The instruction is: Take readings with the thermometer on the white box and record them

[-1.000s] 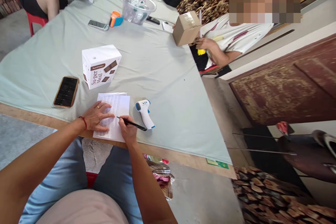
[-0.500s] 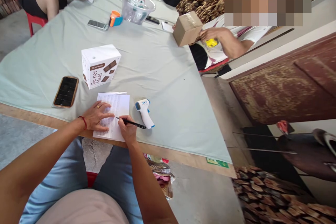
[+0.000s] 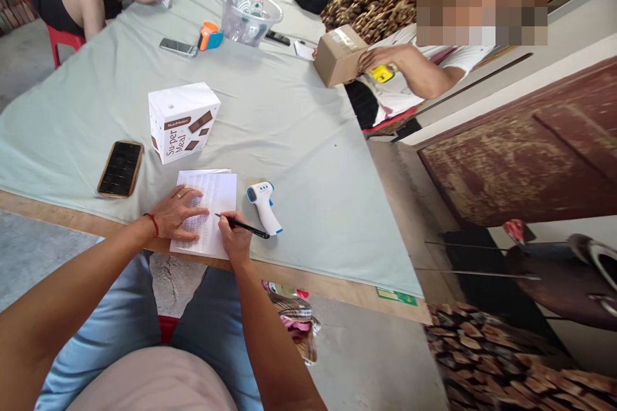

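Sheets of paper [image 3: 212,189] covered in fine writing lie at the table's near edge. My left hand [image 3: 179,213] rests flat on them with its fingers spread, holding nothing. A black pen [image 3: 248,227] is pinched in my right hand [image 3: 235,236], its tip at the paper's right part. Just right of that hand lies a white and blue infrared thermometer [image 3: 265,207]. Behind the paper stands a white box [image 3: 184,122] with brown print reading "Su-per Meal". To the left is a smartphone [image 3: 120,168] in a brown case, its screen dark.
A pale green cloth [image 3: 308,160] covers the table. Farther back are a clear plastic basket [image 3: 250,22] of bottles, an orange and blue object [image 3: 210,36] and another phone [image 3: 178,47]. At right, a person holds a cardboard box [image 3: 340,54] and a yellow tape measure [image 3: 382,73]. Another person sits at left.
The pen tip has shifted slightly right on the paper. The person at right has moved the cardboard box and tape measure a little. My left hand stays in place.
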A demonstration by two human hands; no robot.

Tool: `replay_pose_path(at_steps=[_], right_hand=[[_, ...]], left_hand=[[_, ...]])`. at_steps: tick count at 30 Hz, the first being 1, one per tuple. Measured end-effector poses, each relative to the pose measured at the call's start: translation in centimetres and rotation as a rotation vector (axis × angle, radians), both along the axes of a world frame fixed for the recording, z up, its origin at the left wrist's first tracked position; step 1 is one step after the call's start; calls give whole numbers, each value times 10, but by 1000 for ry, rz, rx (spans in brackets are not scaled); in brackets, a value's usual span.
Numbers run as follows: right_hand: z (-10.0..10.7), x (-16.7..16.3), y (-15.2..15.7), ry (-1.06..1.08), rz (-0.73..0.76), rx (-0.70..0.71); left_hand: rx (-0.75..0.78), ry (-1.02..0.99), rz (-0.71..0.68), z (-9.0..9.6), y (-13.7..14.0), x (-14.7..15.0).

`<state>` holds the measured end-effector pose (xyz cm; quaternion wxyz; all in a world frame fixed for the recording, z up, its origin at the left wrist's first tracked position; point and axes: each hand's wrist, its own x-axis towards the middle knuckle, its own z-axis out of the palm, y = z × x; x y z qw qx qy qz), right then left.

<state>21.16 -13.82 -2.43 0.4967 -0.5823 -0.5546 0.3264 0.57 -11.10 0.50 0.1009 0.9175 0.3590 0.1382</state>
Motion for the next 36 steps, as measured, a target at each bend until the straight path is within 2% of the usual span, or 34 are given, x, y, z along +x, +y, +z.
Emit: replay_pose_path(at_steps=[36], right_hand=[[-2, -2, -1, -18, -14, 32]], left_hand=[[-8, 2, 6, 0, 0, 0]])
